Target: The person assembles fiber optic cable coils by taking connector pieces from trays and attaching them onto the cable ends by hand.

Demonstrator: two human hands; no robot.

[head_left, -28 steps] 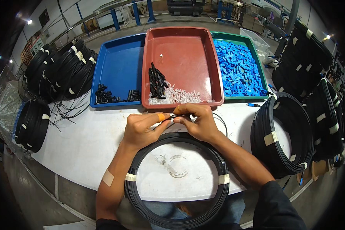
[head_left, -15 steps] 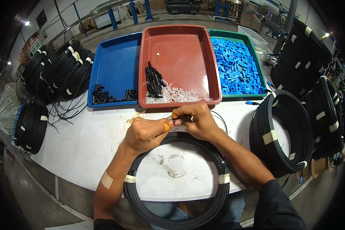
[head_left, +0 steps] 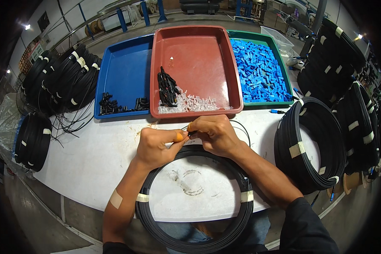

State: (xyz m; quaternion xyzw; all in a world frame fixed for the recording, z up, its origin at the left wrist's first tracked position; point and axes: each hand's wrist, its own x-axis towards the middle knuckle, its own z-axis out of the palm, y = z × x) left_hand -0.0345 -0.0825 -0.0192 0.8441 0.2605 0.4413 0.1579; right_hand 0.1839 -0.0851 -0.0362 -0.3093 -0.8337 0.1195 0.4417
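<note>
My left hand (head_left: 158,146) and my right hand (head_left: 216,133) meet above the far rim of a coil of black cable (head_left: 143,211). Both are closed in a pinch, fingertips almost touching. A tiny dark piece shows between them, mostly hidden by the fingers. From behind my right hand, a thin black cable end (head_left: 246,132) arcs down toward the coil. Orange tape wraps a finger or thumb on each hand. The coil, bound with pale tape, lies partly on the white table (head_left: 93,169) and overhangs its near edge.
Beyond my hands stand a blue tray (head_left: 125,59) with black parts, a red tray (head_left: 190,46) with black pieces and clear bits, and a green tray (head_left: 290,91) full of blue connectors. Another cable coil (head_left: 288,148) stands right; stacked coils (head_left: 67,78) sit left.
My left hand has turned slightly, with its thumb and fingers more extended toward the right hand. The right hand's fingers have curled a little. Both hands stay together over the coil.
</note>
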